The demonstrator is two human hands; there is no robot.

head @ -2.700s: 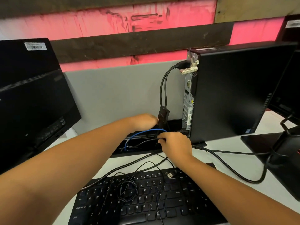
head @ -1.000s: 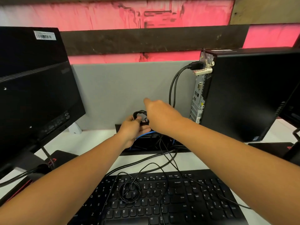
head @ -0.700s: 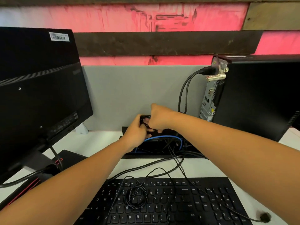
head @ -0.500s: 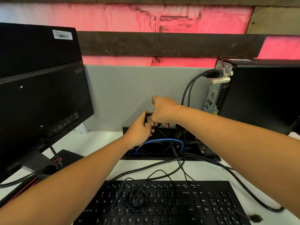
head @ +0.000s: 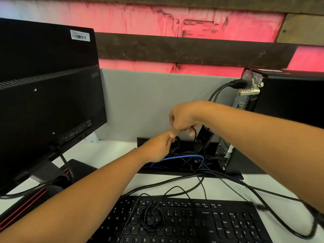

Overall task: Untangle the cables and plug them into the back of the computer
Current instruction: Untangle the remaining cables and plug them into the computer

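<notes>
Two hands meet just left of the tower (head: 287, 109), above the black cable tray. Left hand (head: 157, 148) is closed on a small coil of black cable (head: 176, 146); right hand (head: 184, 120) sits directly above it, fingers curled around a strand that hangs down toward the tray. The knuckles touch or nearly touch.

Change since 0.5 s ago: the right hand has risen slightly relative to the left and now pulls upward, while the left has dropped lower and holds the coil down. The pair has gone from working one knot together to drawing a strand out between them. A dark adapter block (head: 204, 139) now shows just right of the right hand, between it and the tower's rear panel; motion blur prevents telling whether the held strand belongs to it.

Meaning for the task: still in the untangle phase. No new plug has gone into the tower. One black lead (head: 236, 84) is seated at the top of its rear panel, as it was in all earlier frames.

Remaining tangle: blue cable (head: 182, 157) loops in the tray left of the tower's base; a thin coil (head: 152, 218) lies on the keyboard (head: 219, 223), in front of the tower; thicker black leads run across the desk toward the lower right.
</notes>
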